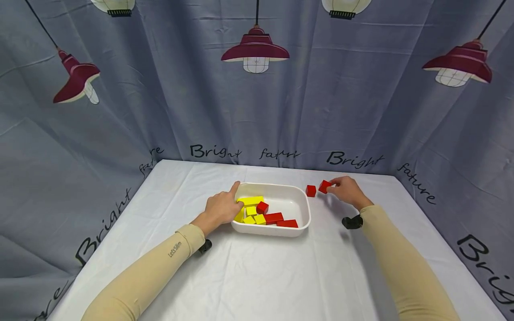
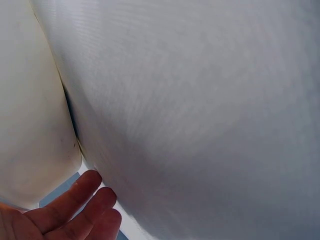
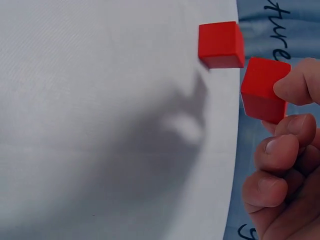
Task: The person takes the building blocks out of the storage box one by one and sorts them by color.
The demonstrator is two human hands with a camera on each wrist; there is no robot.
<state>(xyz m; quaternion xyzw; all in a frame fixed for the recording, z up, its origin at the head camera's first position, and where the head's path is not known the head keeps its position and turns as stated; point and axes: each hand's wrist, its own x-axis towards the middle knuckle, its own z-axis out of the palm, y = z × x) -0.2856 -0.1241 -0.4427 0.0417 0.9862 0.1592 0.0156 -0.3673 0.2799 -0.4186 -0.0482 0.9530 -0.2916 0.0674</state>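
Note:
My right hand [image 1: 348, 191] pinches a red cube [image 3: 265, 87] between thumb and fingers, above the table at the right of a white tray [image 1: 281, 233]. A second red cube [image 1: 311, 191] sits on the cloth just left of the held one. My left hand [image 1: 220, 207] holds the tray's left side, its thumb over the rim and its index finger pointing along it. In the left wrist view, other fingers [image 2: 82, 202] show beside the outer wall. Inside the tray lie several yellow blocks [image 1: 251, 200], a red cube [image 1: 262, 207] and two flat-lying red blocks [image 1: 274, 218].
A white cloth [image 1: 257, 276] covers the table. Behind it and along both sides hangs a grey-blue curtain [image 1: 192, 98] printed with lamps and lettering. A dark device is strapped at each wrist, the right one [image 1: 352, 222] low over the cloth.

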